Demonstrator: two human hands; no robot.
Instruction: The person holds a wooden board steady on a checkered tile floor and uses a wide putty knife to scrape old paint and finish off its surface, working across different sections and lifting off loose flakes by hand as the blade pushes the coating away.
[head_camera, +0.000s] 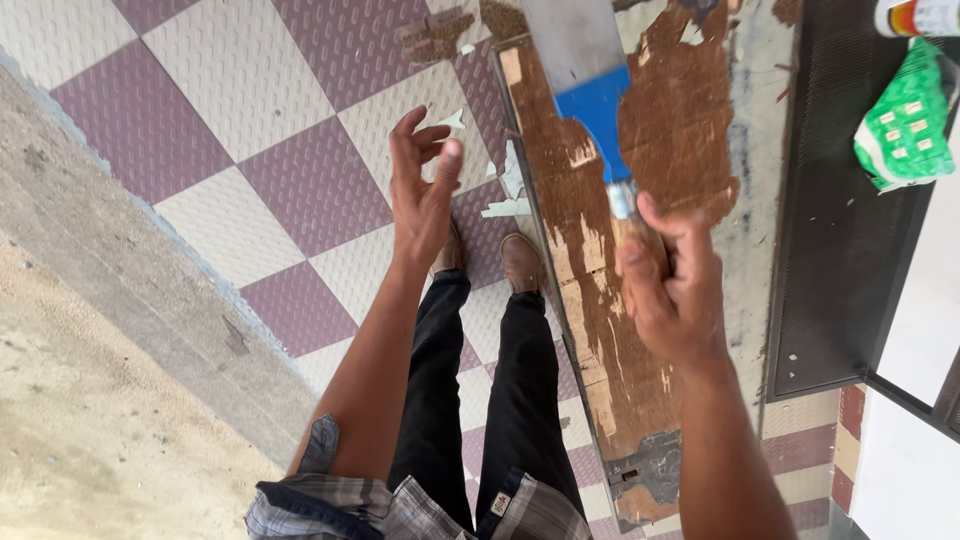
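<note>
Right hand (672, 290) grip clamps scraper (590, 90) handle — blade on stripped brown door edge (600, 330). Left hand (422, 190) fingers spread, empty. Green packet (905, 120) top right — dark ledge (830, 220).

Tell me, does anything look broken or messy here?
Yes. The brown wooden panel is badly worn: its dark coating is stripped off in ragged patches, showing pale bare wood. Small pale flakes lie scattered on the purple and cream checkered floor beside it. The right hand holds a blue-bladed scraper against it.
</note>
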